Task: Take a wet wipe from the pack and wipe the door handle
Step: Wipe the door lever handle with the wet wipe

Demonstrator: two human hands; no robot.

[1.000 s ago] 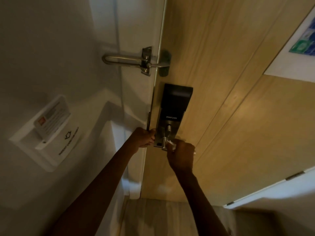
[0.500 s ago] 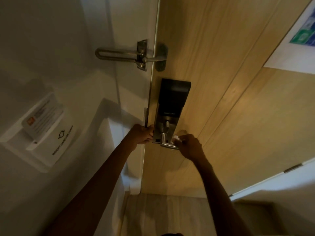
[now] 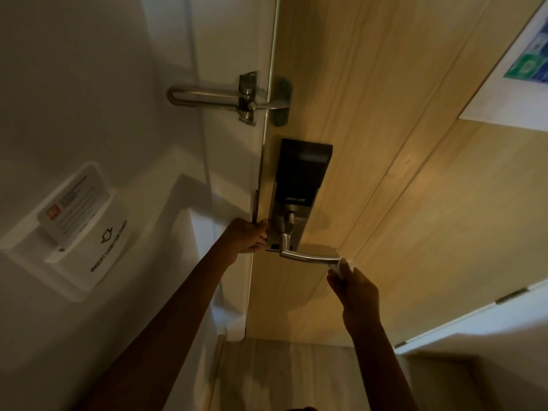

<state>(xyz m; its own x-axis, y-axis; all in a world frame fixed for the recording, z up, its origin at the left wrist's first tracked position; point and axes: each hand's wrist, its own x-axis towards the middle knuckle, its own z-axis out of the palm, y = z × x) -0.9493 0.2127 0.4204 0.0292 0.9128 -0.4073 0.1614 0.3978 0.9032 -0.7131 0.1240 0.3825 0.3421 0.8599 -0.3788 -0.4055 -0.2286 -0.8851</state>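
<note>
Head view: looked up a wooden door (image 3: 400,143) from close in, with both bare arms reaching toward the lock.
Right hand (image 3: 357,292): sat at about 4 o'clock from the handle, fingers pinched shut on the wipe, with the forearm running down to 5 o'clock in the frame.
Wipe (image 3: 345,264): a small white wad poking out above the right fingertips, touching the free tip of the handle; how much of it was folded inside the hand could not be told.
Handle (image 3: 308,256): a silver lever, level, its pivot at the foot of the lock and its free end pointing to 3 o'clock.
Left hand (image 3: 247,235): curled around the door's edge at 9 o'clock from the lock, fingers wrapped out of sight behind the edge, holding nothing else.
Lock (image 3: 296,185): a black and silver plate marked SMART LOCK, upright on the door just beside its edge, with a small thumb-turn above the handle.
Latch (image 3: 228,97): a metal swing bar at 12 o'clock from the lock, spanning from frame to door.
Card holder (image 3: 74,229): a white wall box at 9 o'clock, well apart from the door, with a card standing in its slot.
Poster (image 3: 530,63): a white sheet with green and blue squares at 2 o'clock on the door.
</note>
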